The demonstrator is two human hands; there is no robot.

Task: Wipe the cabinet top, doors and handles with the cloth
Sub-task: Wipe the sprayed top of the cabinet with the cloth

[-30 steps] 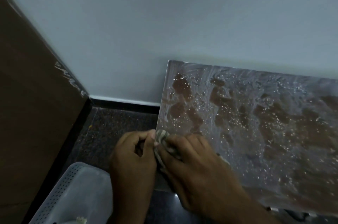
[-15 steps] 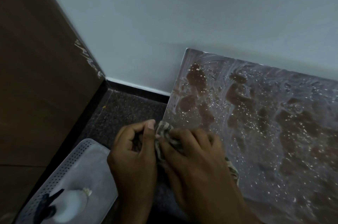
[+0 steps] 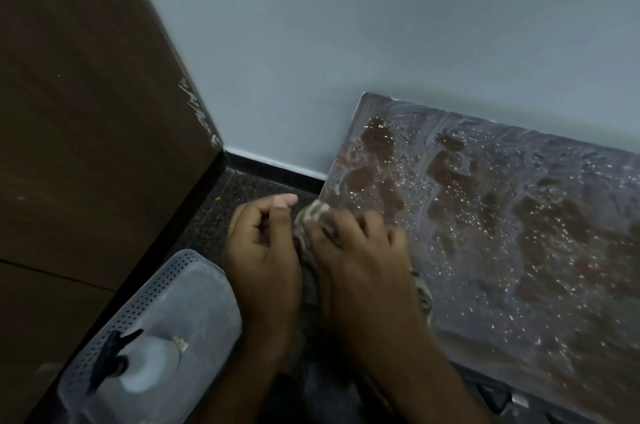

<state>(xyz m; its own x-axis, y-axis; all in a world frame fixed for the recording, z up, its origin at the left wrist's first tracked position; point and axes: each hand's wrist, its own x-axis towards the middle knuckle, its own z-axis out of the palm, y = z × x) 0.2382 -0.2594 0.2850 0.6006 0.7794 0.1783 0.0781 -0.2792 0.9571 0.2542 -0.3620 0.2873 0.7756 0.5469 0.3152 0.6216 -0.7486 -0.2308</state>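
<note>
Cloth [image 3: 313,215], soft, limp & prob. damp, sits bunched at lower centre on the cabinet top's [image 3: 519,233] sudsy, slick left edge, both hands' fingers curled on it—left hand [image 3: 263,257], right hand [image 3: 363,260]; best gripped wadded.

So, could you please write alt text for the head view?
Both hands, left hand and right hand, grip a patterned cloth at the left edge of a wet, foamy cabinet top. A spray bottle stands in a perforated basket below left.

We take this for a home room corner: painted wall [image 3: 346,42] above dark skirting, wooden panel [image 3: 86,111] left of it.
</note>
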